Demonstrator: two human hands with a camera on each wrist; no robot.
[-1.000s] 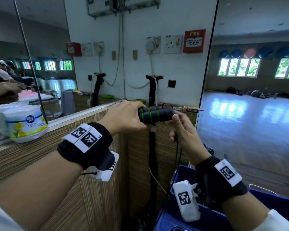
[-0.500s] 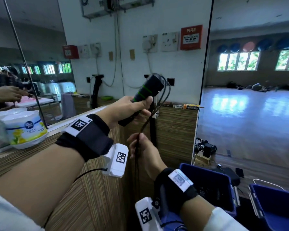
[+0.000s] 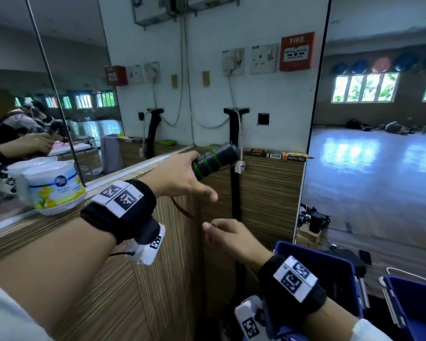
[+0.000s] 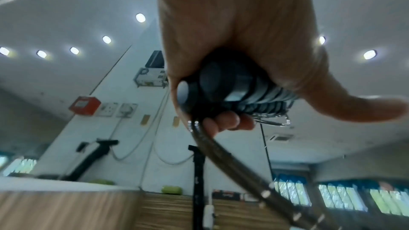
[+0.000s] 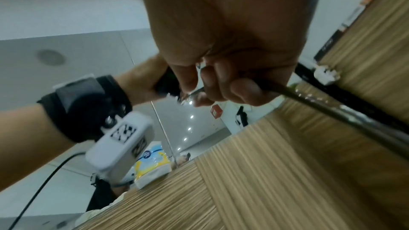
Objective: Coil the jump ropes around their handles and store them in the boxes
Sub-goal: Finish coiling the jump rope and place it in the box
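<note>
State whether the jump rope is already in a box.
Out. The left hand grips its handles; the right hand pinches the rope above the blue box.

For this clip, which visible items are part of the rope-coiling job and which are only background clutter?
In the job:
- jump rope handles, gripped by the left hand
- rope, pinched by the right hand
- blue boxes

Lying about:
- air freshener tub
- fire alarm
- wall socket
- black stand
</note>
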